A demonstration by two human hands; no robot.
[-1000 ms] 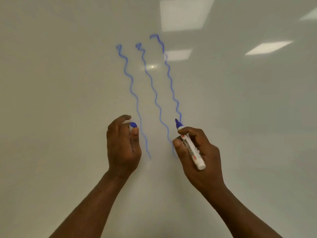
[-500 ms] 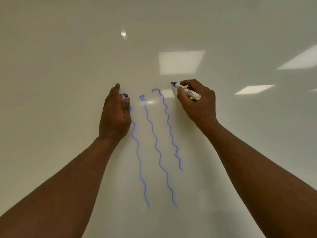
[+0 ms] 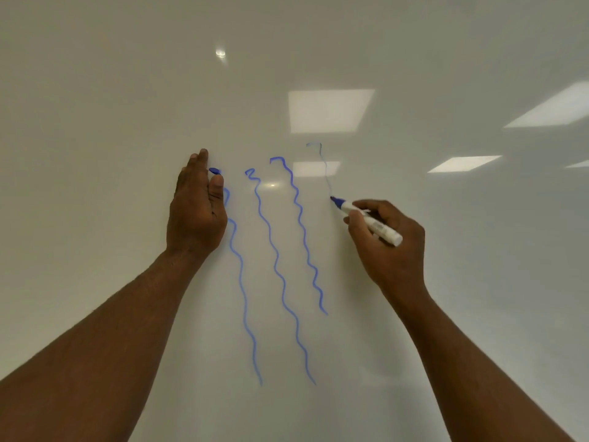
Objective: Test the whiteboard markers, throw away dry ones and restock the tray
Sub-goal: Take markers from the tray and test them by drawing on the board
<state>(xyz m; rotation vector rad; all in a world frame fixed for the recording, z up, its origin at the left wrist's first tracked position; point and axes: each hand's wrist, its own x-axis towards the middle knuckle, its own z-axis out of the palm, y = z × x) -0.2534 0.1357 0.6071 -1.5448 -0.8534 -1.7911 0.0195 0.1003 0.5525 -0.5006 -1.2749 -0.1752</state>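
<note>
- Right hand point(image 3: 390, 247) pinches white-barrelled blue whiteboard marker point(image 3: 369, 221); tip on glossy white whiteboard point(image 3: 127, 122), at the lower end of a faint thin blue test line point(image 3: 325, 169).
- Left hand point(image 3: 196, 215) at the board, fingers mostly straight; small blue marker cap point(image 3: 214, 171) pinched at thumb and fingertips.
- Three bolder blue wavy lines point(image 3: 277, 266) lie left of the faint one.
- Step: testing. The faint stroke suggests a dry marker.
- Next: recap and probably discard. Tray not in view.

A glossy whiteboard point(image 3: 95, 154) bears three bold blue wavy lines point(image 3: 277, 266) and one faint line point(image 3: 325, 167).
</note>
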